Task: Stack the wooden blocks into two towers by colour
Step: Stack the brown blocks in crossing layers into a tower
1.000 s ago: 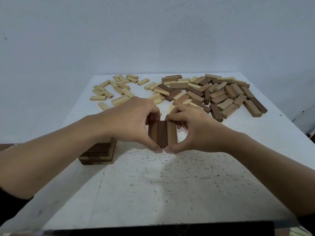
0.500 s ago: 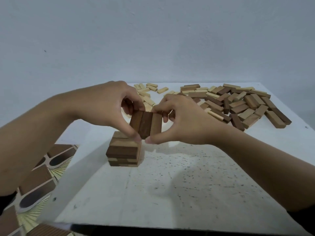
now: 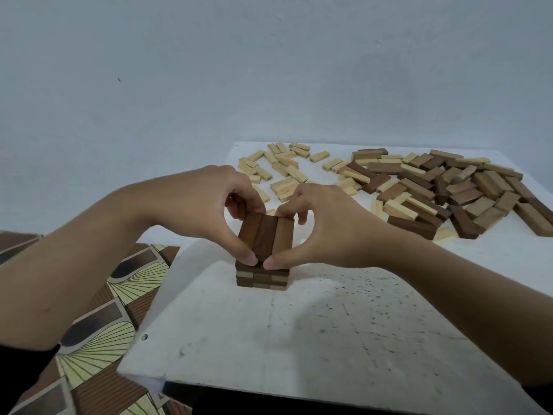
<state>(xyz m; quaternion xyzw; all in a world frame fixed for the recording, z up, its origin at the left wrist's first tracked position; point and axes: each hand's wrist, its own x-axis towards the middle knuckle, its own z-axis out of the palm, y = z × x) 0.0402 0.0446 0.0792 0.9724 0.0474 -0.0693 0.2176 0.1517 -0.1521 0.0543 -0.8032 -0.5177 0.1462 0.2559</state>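
A row of three brown blocks (image 3: 265, 236) lies side by side on top of a short brown tower (image 3: 262, 277) near the table's left edge. My left hand (image 3: 209, 202) pinches the row from the left, thumb at its near end and fingers at its far end. My right hand (image 3: 323, 226) pinches it from the right in the same way. Whether the row rests fully on the tower I cannot tell. Loose pale blocks (image 3: 281, 172) lie at the back, and a heap of brown and pale blocks (image 3: 449, 190) at the back right.
The white table (image 3: 329, 330) is speckled, with its left edge close to the tower. A patterned floor (image 3: 98, 330) shows beyond that edge. A plain wall stands behind the table.
Both hands carried the row of three brown blocks from the table's middle leftwards and lowered it onto the short tower. The camera view swung left.
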